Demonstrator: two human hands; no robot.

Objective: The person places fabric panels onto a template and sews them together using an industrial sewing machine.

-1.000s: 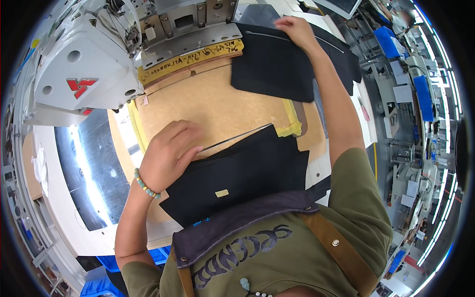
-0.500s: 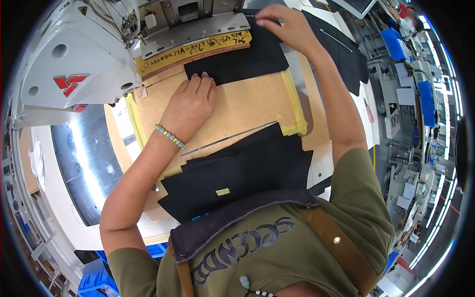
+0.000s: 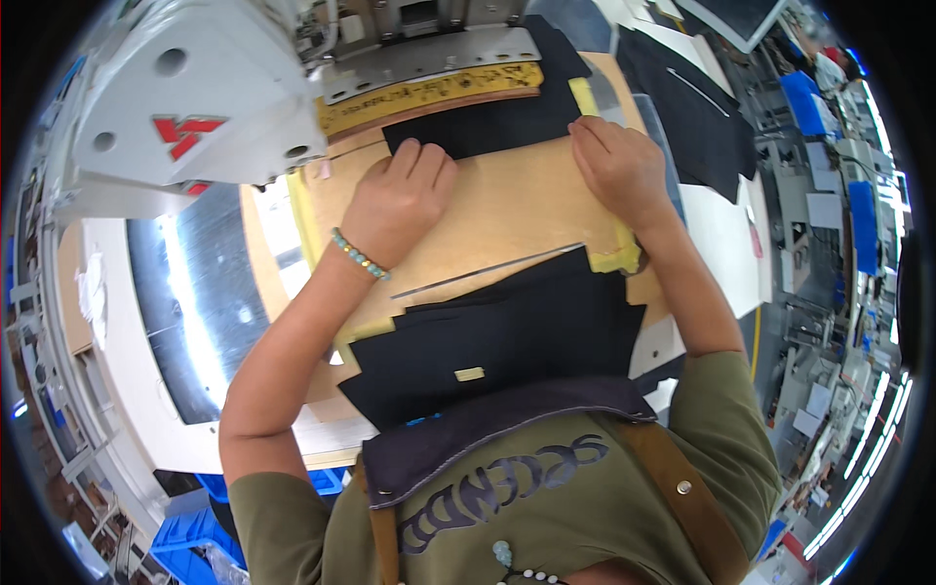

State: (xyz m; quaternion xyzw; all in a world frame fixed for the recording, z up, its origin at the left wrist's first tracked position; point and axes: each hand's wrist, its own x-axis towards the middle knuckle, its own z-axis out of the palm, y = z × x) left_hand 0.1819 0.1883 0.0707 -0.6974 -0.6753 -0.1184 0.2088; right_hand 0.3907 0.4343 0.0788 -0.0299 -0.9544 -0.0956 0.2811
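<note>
The black cloth (image 3: 487, 129) lies on the tan board (image 3: 517, 200), partly beneath the yellow plate (image 3: 434, 97). The left hand (image 3: 402, 195), fingers bent, touches its near edge; the right hand (image 3: 622, 168) is curled at its right corner. I cannot tell whether either grips. Nearer the body lies a black stack (image 3: 531, 327).

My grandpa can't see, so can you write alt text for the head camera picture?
A person's left hand and right hand are at the near edge of a black cloth on a tan board, beside a big white machine. Nearer the person lies a pile of black pieces.
</note>
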